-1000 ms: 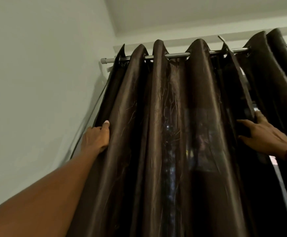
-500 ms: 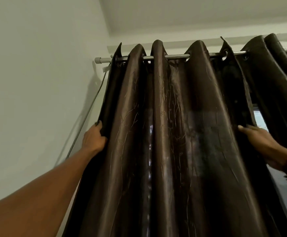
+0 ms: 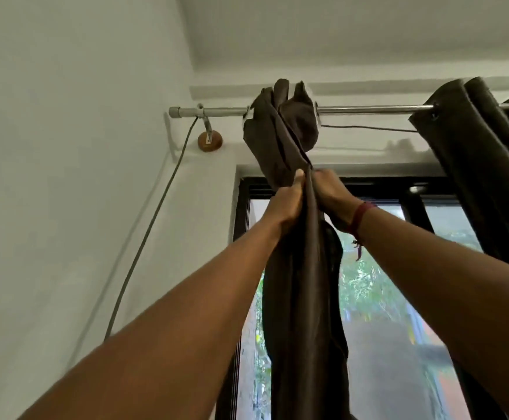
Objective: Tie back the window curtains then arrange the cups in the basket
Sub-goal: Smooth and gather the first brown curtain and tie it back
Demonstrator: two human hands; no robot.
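Head view: left curtain (image 3: 304, 298) gathered into one rope-like bunch, hanging from the rod (image 3: 368, 110) near its left end; left hand (image 3: 286, 204) and right hand (image 3: 330, 195) side by side, fingers of both wrapped tight round the bunch just under its top. Right curtain (image 3: 474, 153) hangs loose at the rod's right end, window (image 3: 398, 283) open between. Judged: gathering done, tie not yet made; second curtain and cups left, no cups or basket in view. Half a second earlier the panel hung spread in folds, hands well apart at its edges
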